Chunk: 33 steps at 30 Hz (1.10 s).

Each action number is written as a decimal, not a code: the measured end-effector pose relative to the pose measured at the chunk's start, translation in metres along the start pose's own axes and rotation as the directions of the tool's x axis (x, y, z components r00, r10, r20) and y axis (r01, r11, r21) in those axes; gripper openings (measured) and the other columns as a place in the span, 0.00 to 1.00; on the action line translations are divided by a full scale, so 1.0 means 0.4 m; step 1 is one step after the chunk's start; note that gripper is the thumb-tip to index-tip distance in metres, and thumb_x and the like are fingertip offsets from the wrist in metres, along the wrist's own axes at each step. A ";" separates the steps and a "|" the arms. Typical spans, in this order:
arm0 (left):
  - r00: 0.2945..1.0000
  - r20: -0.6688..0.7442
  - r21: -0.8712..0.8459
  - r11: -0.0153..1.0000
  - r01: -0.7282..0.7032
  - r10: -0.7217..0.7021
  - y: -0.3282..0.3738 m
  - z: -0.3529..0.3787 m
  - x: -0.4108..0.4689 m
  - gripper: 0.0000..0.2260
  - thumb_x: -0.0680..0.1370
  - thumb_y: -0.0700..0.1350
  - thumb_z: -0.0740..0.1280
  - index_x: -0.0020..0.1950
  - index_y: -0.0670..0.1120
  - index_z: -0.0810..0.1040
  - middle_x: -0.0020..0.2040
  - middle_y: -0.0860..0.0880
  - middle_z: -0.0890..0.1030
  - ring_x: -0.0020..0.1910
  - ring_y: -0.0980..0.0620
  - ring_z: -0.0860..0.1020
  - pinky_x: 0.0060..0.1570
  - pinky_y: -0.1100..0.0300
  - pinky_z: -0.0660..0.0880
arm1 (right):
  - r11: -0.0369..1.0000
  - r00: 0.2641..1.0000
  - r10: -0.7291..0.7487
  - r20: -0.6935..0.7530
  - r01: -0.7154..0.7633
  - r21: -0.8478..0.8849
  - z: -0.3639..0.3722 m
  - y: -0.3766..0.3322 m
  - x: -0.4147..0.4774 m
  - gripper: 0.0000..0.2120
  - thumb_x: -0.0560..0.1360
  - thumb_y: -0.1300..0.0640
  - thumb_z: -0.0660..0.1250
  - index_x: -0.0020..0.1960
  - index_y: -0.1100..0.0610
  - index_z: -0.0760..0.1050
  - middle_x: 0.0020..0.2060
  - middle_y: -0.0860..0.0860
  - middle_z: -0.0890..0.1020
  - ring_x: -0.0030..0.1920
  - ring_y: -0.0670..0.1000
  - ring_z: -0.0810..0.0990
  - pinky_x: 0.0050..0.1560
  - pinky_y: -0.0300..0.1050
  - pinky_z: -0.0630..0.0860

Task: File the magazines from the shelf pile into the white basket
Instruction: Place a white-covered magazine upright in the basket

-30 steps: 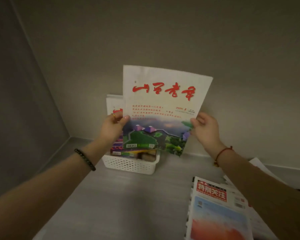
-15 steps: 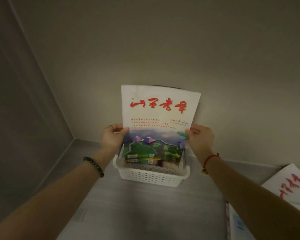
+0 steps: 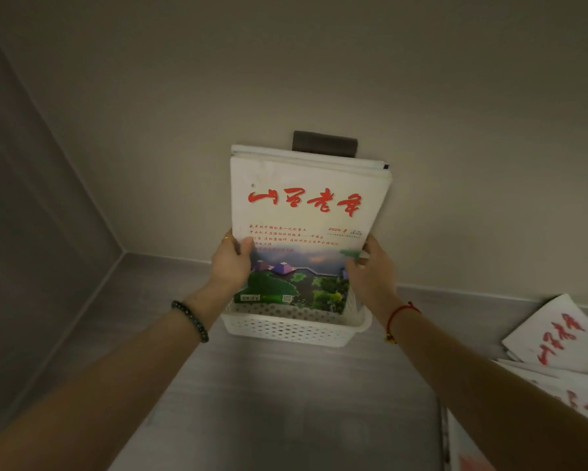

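A white magazine [image 3: 306, 212] with red brush lettering and a green landscape picture stands upright in the white perforated basket [image 3: 292, 329] against the back wall. My left hand [image 3: 232, 263] grips its left edge, thumb on the cover. My right hand [image 3: 370, 270] holds its right edge. Behind it, the top edges of other upright magazines [image 3: 306, 156] show. The shelf pile [image 3: 557, 345] of similar magazines lies at the right.
The grey shelf floor [image 3: 286, 402] stretches toward me in front of the basket. A side wall [image 3: 31, 232] closes the left. A dark rectangular fitting [image 3: 325, 142] sits on the back wall just above the filed magazines.
Both hands have lowered the magazine from above the basket down into it, in front of the other filed magazines. The view has shifted so the pile lies further right.
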<state>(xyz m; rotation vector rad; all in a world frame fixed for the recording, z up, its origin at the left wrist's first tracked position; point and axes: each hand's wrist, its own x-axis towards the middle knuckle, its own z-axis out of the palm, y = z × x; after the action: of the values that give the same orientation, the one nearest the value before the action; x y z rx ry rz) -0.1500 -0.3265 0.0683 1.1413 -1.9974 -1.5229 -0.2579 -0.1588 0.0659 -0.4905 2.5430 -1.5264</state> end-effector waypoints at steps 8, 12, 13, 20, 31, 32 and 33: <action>0.988 -0.016 -0.136 0.979 0.150 -0.154 0.048 0.032 -0.086 0.20 0.74 0.40 0.66 0.61 0.44 0.60 0.63 0.40 0.73 0.60 0.41 0.75 0.60 0.44 0.74 | 0.972 0.965 0.037 0.258 0.026 -0.234 -0.180 0.002 -0.065 0.32 0.74 0.63 0.64 0.73 0.58 0.52 0.71 0.56 0.64 0.64 0.57 0.70 0.62 0.49 0.72; 0.997 -0.044 -0.132 0.989 -0.071 0.066 0.072 0.102 -0.216 0.23 0.75 0.35 0.63 0.68 0.40 0.60 0.66 0.42 0.71 0.63 0.44 0.71 0.62 0.53 0.69 | 0.961 0.972 0.060 0.228 0.005 -0.276 -0.353 0.065 -0.112 0.30 0.74 0.64 0.63 0.72 0.58 0.55 0.71 0.57 0.63 0.64 0.59 0.71 0.62 0.49 0.69; 0.995 0.008 -0.146 0.985 -0.094 0.096 0.072 0.128 -0.252 0.22 0.76 0.35 0.62 0.69 0.41 0.60 0.65 0.43 0.72 0.62 0.46 0.71 0.61 0.55 0.68 | 0.959 0.975 0.082 0.208 -0.021 -0.281 -0.399 0.085 -0.125 0.29 0.74 0.64 0.64 0.72 0.58 0.56 0.70 0.58 0.64 0.63 0.59 0.71 0.60 0.48 0.70; 0.915 0.391 0.012 0.994 0.104 -0.101 0.007 0.355 -0.481 0.20 0.78 0.41 0.61 0.69 0.40 0.66 0.63 0.42 0.74 0.61 0.45 0.73 0.59 0.63 0.71 | 0.915 0.951 0.302 0.069 -0.268 -0.302 -0.656 0.271 -0.232 0.28 0.72 0.63 0.66 0.70 0.60 0.60 0.66 0.60 0.69 0.58 0.57 0.73 0.39 0.40 0.71; 0.810 0.563 0.024 0.983 0.183 -0.164 -0.064 0.550 -0.693 0.09 0.78 0.48 0.59 0.53 0.48 0.76 0.48 0.48 0.81 0.43 0.53 0.80 0.36 0.64 0.76 | 0.821 0.821 0.556 0.128 -0.520 -0.236 -0.722 0.507 -0.390 0.03 0.73 0.63 0.64 0.40 0.58 0.72 0.41 0.56 0.79 0.41 0.52 0.77 0.53 0.51 0.75; 0.817 0.554 0.022 0.983 0.181 -0.163 -0.067 0.558 -0.702 0.10 0.77 0.48 0.61 0.55 0.48 0.76 0.50 0.48 0.81 0.46 0.50 0.81 0.40 0.61 0.78 | 0.819 0.817 0.562 0.127 -0.529 -0.223 -0.713 0.516 -0.397 0.06 0.73 0.63 0.64 0.37 0.58 0.70 0.36 0.54 0.77 0.38 0.50 0.75 0.50 0.50 0.77; 0.826 0.539 0.025 0.984 0.176 -0.162 -0.068 0.564 -0.710 0.11 0.77 0.48 0.62 0.58 0.47 0.76 0.52 0.47 0.81 0.48 0.48 0.81 0.45 0.56 0.79 | 0.821 0.815 0.565 0.130 -0.538 -0.192 -0.706 0.522 -0.404 0.07 0.73 0.62 0.64 0.37 0.59 0.70 0.35 0.54 0.77 0.38 0.51 0.75 0.47 0.48 0.77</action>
<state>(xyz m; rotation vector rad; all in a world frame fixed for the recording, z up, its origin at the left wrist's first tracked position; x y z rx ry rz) -0.1303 0.0325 0.0145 0.9684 -2.2543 -2.1512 -0.2280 0.2226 0.0096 0.1058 2.3634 -1.0344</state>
